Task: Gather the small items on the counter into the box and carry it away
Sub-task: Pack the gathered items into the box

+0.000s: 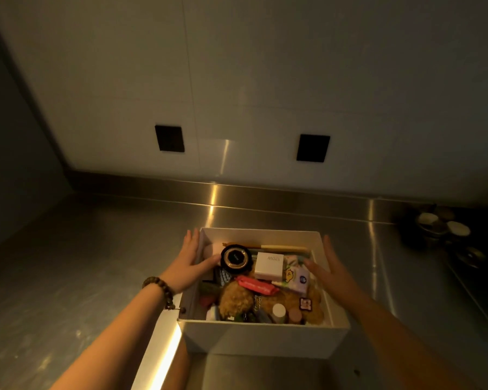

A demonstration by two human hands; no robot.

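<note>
While seen from head: box (pixel 265 340) on counter (pixel 68 277), at its near edge, full of small items | left hand (pixel 188 263) spread, fingers outside left wall, thumb inside; right hand (pixel 331 270) spread flat along right wall | box between both hands, long axis running away from body | contact at right wall unclear, lower items too dim to make out.

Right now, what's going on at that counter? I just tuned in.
A person has a white box in front of them on the steel counter, already packed with small items, including a round black case, a white charger and a brown plush toy. The left hand straddles the box's left wall, thumb inside and fingers outside. The right hand does the same at the right wall. The fingers look fairly straight. Whether the box is lifted yet is unclear.
</note>
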